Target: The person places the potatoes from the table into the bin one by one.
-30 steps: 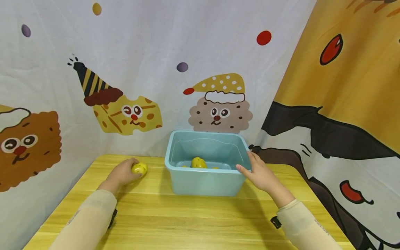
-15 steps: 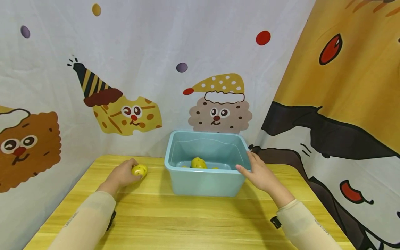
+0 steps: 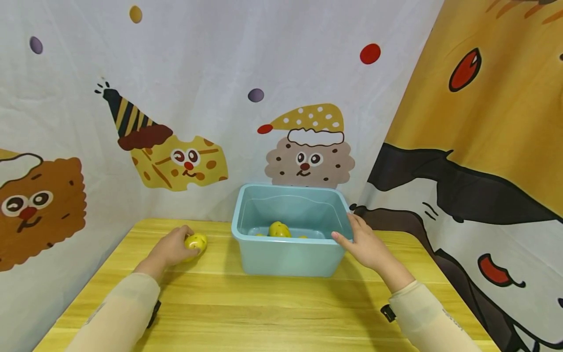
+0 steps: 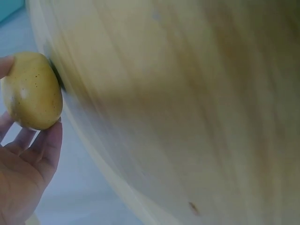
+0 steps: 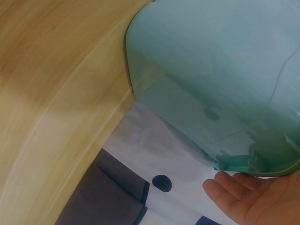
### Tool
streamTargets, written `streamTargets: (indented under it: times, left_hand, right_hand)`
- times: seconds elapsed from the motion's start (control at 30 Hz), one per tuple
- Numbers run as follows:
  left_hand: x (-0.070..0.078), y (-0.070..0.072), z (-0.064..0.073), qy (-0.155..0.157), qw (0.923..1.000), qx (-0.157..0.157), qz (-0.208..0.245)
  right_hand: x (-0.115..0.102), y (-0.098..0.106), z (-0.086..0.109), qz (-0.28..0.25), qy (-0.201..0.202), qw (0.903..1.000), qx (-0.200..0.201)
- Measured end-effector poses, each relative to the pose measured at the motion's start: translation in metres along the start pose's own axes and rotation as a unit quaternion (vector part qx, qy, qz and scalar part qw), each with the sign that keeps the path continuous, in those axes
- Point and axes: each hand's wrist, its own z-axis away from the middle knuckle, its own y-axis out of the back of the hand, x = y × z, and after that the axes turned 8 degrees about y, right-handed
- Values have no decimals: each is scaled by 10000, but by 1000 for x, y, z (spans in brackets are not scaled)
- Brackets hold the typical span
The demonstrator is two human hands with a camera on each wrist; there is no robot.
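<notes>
My left hand (image 3: 173, 246) holds a yellow, speckled, smooth potato (image 3: 196, 242) at the table's left rear. Thumb and fingers are around it in the left wrist view, where the potato (image 4: 35, 91) looks oval and shiny. A light blue plastic box (image 3: 286, 256) stands at the back middle. Inside it lies another yellow potato (image 3: 279, 229), with bits of others just showing over the front rim. At the box's right front corner my right hand (image 3: 365, 244) rests on the rim, thumb along the front and fingers along the side. The right wrist view shows those fingers (image 5: 229, 190) fairly straight below the rim.
The wooden table (image 3: 264, 313) ends at a white curtain (image 3: 198, 63) printed with cartoon figures. Another printed curtain (image 3: 475, 127) hangs along the right side. Much of the box's inside is hidden by its front wall.
My left hand and the potato have shifted slightly toward me. The right hand and the box have stayed where they were.
</notes>
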Motion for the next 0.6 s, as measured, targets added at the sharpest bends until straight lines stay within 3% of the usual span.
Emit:
streamTargets:
  times: [0.6]
  left_hand:
    - [1, -2, 10, -156, 9996, 137, 166]
  right_hand:
    - [0, 0, -1, -44, 26, 10000, -4]
